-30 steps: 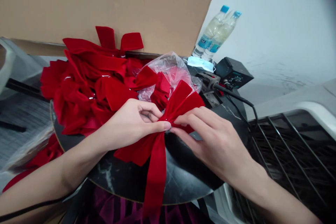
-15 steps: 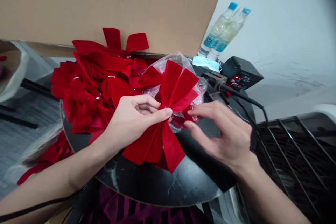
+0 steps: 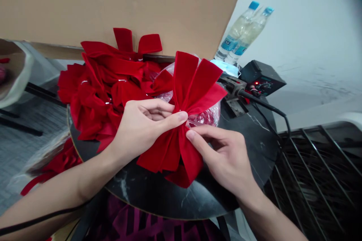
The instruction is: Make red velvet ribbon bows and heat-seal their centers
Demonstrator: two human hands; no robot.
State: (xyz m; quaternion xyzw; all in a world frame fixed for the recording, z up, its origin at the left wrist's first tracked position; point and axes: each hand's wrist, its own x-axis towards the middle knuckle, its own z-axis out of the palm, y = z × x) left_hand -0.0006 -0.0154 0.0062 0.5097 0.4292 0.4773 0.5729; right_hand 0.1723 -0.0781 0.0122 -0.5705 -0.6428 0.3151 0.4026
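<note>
One red bow (image 3: 183,88) fans around where left hand (image 3: 141,124) pinches, right hand (image 3: 229,154) pinching lower.

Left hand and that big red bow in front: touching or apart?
Touching. The head view shows the left hand pinching the red bow at its gathered middle, fingers lying across the cloth with no gap.

Beyond my desk (image 3: 260,139), black with white veins and a rounded edge, I see at the right a pale wall (image 3: 313,30) with some dark marks (image 3: 325,83). At my left, the floor (image 3: 53,115) is grey, with fine lines on it.
</note>
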